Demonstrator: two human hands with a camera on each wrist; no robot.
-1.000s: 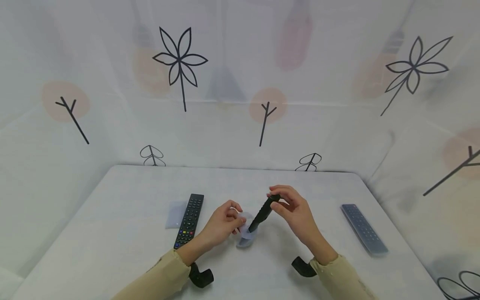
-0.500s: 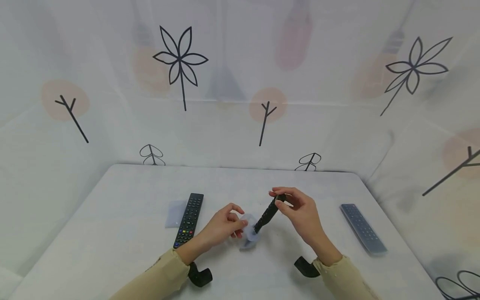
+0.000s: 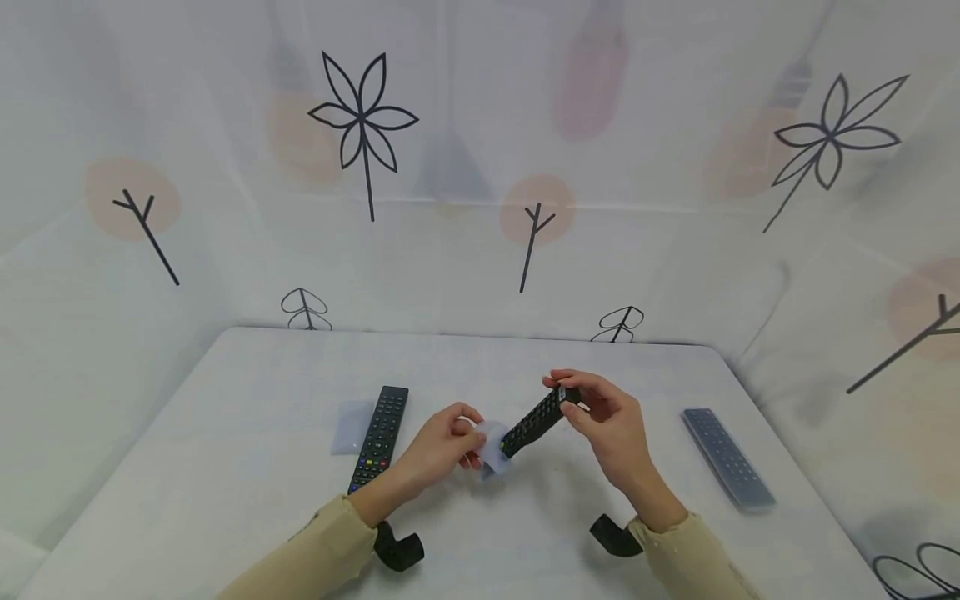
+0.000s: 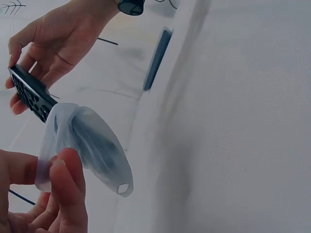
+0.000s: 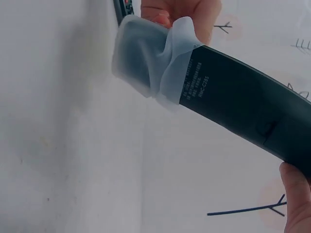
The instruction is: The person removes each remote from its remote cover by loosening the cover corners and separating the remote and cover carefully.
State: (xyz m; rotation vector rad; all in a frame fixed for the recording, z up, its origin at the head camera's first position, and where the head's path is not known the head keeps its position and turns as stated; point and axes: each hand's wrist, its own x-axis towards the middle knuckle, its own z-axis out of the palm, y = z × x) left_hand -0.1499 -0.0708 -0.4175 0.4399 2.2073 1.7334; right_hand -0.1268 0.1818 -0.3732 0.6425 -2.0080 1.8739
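In the head view, we find the held black remote [image 3: 536, 422] just right of the centre of the frame and below mid-height, tilted, its upper end to the right and its keys visible. We record the right hand [image 3: 609, 427] gripping that upper end between thumb and fingers. The lower end sits inside a translucent cover [image 3: 491, 448], and most of the remote's length is exposed. The left hand [image 3: 441, 448] pinches the cover between thumb and fingers.

In the right wrist view, we note the cover bunched in folds around the remote's end, at the upper middle of the frame; pale print shows on the remote's back beside the folded edge. In the left wrist view, the cover's tip, at the lower middle, has a small hole.

On the white table [image 3: 225, 483] we list a second black remote [image 3: 382, 429], left of centre in the head view, with a flat translucent piece [image 3: 349, 427] just beside it; we cannot tell whether the piece runs underneath. At the right of the frame lies a blue-grey remote [image 3: 727, 458], slanted and well apart from the hands. Behind the table we see a pale backdrop [image 3: 450, 275] printed with line-drawn flowers and twigs.
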